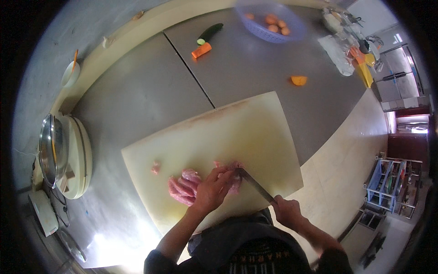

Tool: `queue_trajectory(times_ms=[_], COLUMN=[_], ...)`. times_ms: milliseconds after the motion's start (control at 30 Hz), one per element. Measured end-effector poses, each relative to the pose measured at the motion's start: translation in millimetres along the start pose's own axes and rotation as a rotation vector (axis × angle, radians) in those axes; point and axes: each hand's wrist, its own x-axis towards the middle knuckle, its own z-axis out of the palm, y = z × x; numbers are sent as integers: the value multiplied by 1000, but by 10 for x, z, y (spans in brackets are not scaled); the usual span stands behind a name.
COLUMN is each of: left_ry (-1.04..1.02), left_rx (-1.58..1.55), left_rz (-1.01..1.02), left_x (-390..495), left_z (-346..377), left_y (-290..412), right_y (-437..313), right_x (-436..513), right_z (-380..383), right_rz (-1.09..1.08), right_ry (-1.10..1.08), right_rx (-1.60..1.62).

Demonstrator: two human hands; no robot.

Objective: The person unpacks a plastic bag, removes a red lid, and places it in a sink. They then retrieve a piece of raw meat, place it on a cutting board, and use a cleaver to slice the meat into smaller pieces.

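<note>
A large pale cutting board [212, 137] lies before me on a grey metal table. Pieces of raw meat [183, 190] rest on its near part, and a small scrap of meat [155, 167] lies apart to their left. My left hand [214, 190] presses on more meat [235, 186] at the blade, its fingers partly hiding the meat. In my right hand [286, 210] is the handle of a kitchen knife [257, 186], its blade slanting up and left to the meat beside my left fingertips.
Beyond the board lie a cucumber [211, 33], a carrot piece [202, 50], an orange vegetable piece [299, 81] and a purple plastic basket [270, 34] with several round brownish items. Plastic bags [337, 54] lie far right. A metal bowl [51, 150] and round boards [82, 157] stand left.
</note>
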Motion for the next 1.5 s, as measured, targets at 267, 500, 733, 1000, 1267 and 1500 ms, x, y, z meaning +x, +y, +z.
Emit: queue_trajectory(times_ms=[267, 500, 733, 1000, 1267, 1500], left_ry=[-133, 215, 217, 161, 231, 218], left_rx=[-23, -250, -183, -652, -740, -596], left_rz=[-139, -328, -276, -660, -711, -548], left_x=[-114, -344, -389, -467, -563, -628], left_z=[-44, 233, 258, 277, 240, 263], left_y=[-104, 52, -82, 76, 62, -19], right_y=[-61, -126, -172, -252, -368, -585], right_x=[17, -19, -142, -316, -399, -406], right_z=[71, 57, 98, 295, 585, 561], right_rz=[-62, 21, -9, 6, 79, 127], right_ry=[35, -17, 37, 144, 197, -22], right_rx=[2, -4, 37, 138, 237, 142])
